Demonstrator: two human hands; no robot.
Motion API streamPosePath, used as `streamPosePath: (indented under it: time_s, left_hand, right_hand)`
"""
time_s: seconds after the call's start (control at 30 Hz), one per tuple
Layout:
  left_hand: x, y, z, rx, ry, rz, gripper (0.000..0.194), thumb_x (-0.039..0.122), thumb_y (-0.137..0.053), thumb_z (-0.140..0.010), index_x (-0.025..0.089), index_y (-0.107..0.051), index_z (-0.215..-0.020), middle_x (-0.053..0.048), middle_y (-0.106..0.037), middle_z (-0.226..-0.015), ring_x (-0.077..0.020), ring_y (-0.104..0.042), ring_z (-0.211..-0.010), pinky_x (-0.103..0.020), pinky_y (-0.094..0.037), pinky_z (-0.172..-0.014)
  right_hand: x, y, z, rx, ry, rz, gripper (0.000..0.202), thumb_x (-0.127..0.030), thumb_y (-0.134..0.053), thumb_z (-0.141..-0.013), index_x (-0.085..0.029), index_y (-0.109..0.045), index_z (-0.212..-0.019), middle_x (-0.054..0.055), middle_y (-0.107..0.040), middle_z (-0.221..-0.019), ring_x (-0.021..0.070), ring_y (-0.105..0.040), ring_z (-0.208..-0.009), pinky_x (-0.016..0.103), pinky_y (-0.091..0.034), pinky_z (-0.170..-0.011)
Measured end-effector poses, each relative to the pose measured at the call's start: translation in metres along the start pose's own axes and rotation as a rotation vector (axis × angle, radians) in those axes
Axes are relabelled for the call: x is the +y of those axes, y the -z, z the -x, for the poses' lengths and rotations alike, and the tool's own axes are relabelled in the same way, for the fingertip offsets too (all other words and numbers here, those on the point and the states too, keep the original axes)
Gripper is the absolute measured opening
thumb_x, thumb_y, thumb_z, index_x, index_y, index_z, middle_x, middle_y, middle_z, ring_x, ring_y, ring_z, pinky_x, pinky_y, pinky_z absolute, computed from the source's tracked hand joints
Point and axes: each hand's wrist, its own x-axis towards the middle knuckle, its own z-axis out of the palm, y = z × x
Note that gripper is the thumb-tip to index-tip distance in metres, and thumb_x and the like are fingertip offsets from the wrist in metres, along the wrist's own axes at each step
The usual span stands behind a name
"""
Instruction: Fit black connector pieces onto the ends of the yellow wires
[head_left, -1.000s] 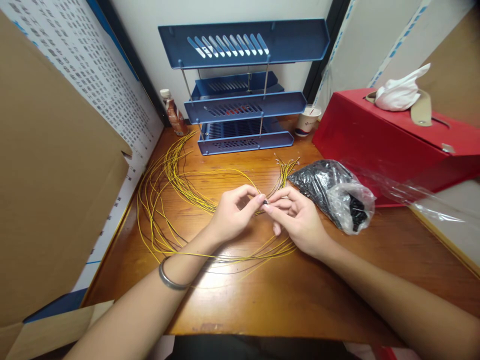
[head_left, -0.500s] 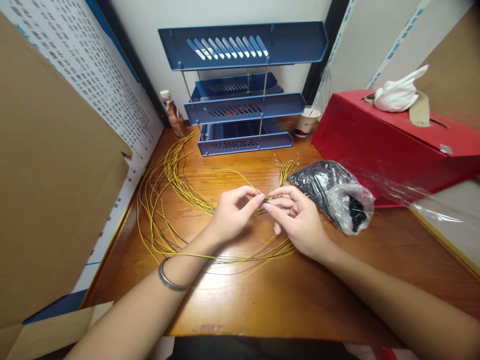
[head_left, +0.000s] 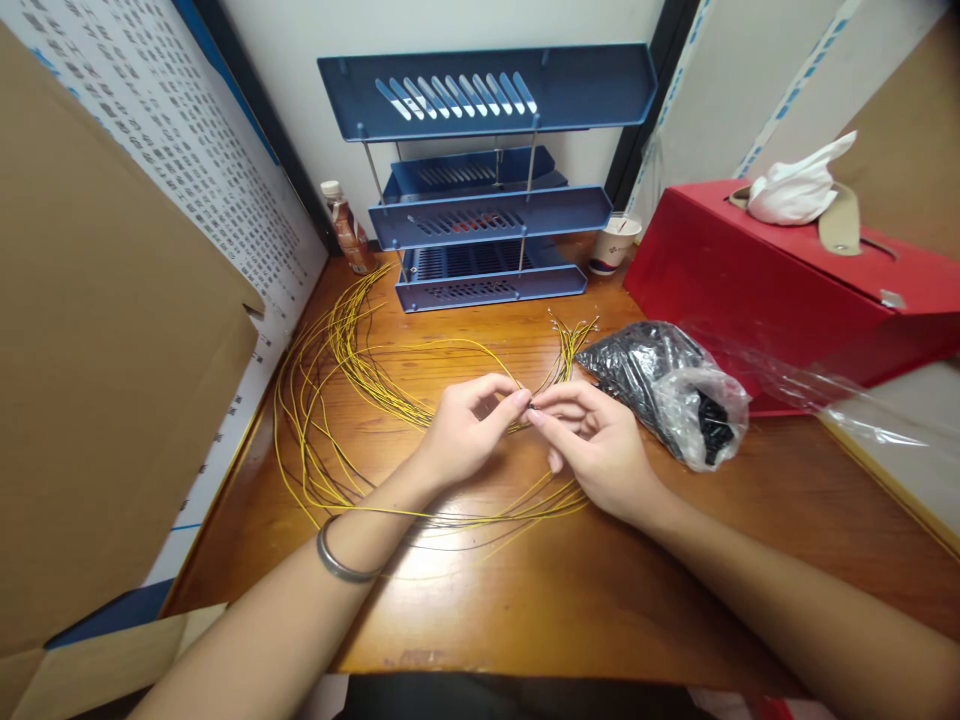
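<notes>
The left hand point(head_left: 471, 428) and right hand point(head_left: 600, 445) meet, fingertips pinched on a small black piece point(head_left: 531, 406), perhaps a connector; yellow wires point(head_left: 346, 338) loop beside them.

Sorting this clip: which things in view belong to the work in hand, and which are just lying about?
In the work:
small black piece, pinched by left hand and right hand
yellow and dark wires
plastic bag, probably, as its contents are also black

Apparently just lying about:
blue tray rack
bottle
paper cup
red box
</notes>
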Motion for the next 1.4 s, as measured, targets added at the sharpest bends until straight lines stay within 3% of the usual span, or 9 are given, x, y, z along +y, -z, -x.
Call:
streamPosePath:
  time_s: [0.47, 0.7, 1.0, 1.4]
  left_hand:
    - [-0.0012, 0.0003, 0.0002, -0.014, -0.017, 0.008, 0.029, 0.041, -0.059, -0.094, 0.014, -0.068, -0.087, 0.0, -0.061, -0.065, -0.0105, -0.053, -0.06, -0.022, -0.043, -0.059]
    - [-0.0001, 0.0008, -0.0001, -0.013, -0.026, 0.019, 0.034, 0.045, -0.056, -0.095, 0.014, -0.07, -0.092, -0.004, -0.068, -0.072, -0.0127, -0.06, -0.065, -0.022, -0.046, -0.06]
    - [0.002, -0.002, 0.0007, -0.01, -0.035, -0.028, 0.028, 0.034, -0.076, -0.082, 0.013, -0.072, -0.1, -0.008, -0.075, -0.092, -0.0101, -0.06, -0.059, -0.021, -0.047, -0.055]
    - [0.0014, -0.0009, 0.0002, -0.017, -0.016, -0.023, 0.026, 0.036, -0.072, -0.085, 0.014, -0.073, -0.098, -0.003, -0.069, -0.069, -0.0115, -0.06, -0.054, -0.021, -0.047, -0.052]
  right_hand:
    - [0.0037, 0.0004, 0.0009, 0.024, -0.02, 0.012, 0.033, -0.042, -0.078, -0.079, -0.019, -0.061, -0.094, 0.002, -0.069, -0.077, 0.0081, -0.057, -0.045, 0.019, -0.048, -0.036]
    - [0.0089, 0.0023, 0.0009, 0.102, 0.055, 0.117, 0.024, -0.037, -0.075, -0.083, -0.018, -0.069, -0.097, 0.006, -0.072, -0.083, 0.0117, -0.06, -0.053, 0.021, -0.046, -0.039]
    - [0.0077, 0.0056, 0.003, 0.13, 0.122, 0.272, 0.017, -0.028, -0.069, -0.087, -0.018, -0.074, -0.1, 0.006, -0.073, -0.082, 0.0113, -0.058, -0.05, 0.024, -0.046, -0.041]
    - [0.0078, 0.006, 0.0036, 0.133, 0.157, 0.313, 0.019, -0.026, -0.068, -0.087, -0.019, -0.076, -0.103, 0.004, -0.073, -0.078, 0.0115, -0.056, -0.049, 0.025, -0.045, -0.042]
